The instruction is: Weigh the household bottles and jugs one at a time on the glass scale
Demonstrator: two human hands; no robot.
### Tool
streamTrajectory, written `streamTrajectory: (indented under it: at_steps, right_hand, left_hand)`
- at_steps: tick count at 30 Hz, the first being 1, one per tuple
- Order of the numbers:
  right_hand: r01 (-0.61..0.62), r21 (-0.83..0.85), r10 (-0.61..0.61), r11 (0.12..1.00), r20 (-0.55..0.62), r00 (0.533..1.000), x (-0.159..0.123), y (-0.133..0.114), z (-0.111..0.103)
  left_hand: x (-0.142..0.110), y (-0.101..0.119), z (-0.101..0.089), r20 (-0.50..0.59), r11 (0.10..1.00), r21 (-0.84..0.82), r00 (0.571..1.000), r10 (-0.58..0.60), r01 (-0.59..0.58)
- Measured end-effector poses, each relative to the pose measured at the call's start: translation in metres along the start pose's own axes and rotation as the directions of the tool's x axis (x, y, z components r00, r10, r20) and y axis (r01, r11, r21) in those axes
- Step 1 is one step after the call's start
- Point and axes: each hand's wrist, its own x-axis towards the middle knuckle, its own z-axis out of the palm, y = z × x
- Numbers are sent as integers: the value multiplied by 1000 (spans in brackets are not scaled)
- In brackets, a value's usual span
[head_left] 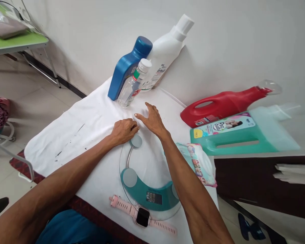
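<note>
A round glass bathroom scale [142, 193] with a teal band and grey pads lies on the white cloth; digits show on its display. At the scale's far left edge, by a grey pad, rests my left hand [125, 131], its fingers curled together. What they hold, if anything, is hidden. My right hand [154, 119] is over the far side of the scale, thumb and fingers apart, with nothing in it. Just beyond the hands stands a clear bottle with a white cap [132, 86]. A pink-strapped smartwatch [142, 217] lies at the scale's near edge.
Against the wall are a blue bottle [128, 66] and a tall white bottle [165, 51]. On the right stand a red jug [226, 103] and a green detergent jug [234, 135]. A wipes pack [202, 162] lies beside my right forearm. A green table [33, 39] is far left.
</note>
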Motion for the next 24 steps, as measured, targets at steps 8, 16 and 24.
streamTrajectory:
  at_steps: [8,16,24]
  right_hand:
    - [-34,141,32,989,14,999,17,-16,-3]
    - [-32,438,95,898,-123,988,38,-65,19]
    - [10,343,108,939,-324,940,65,-80,35]
  left_hand:
    - [-1,1,0,22,1000,-21,1000,-5,6]
    - [0,2,-2,42,1000,-16,999,-15,15]
    - [0,2,-2,42,1000,-10,999,-28,28]
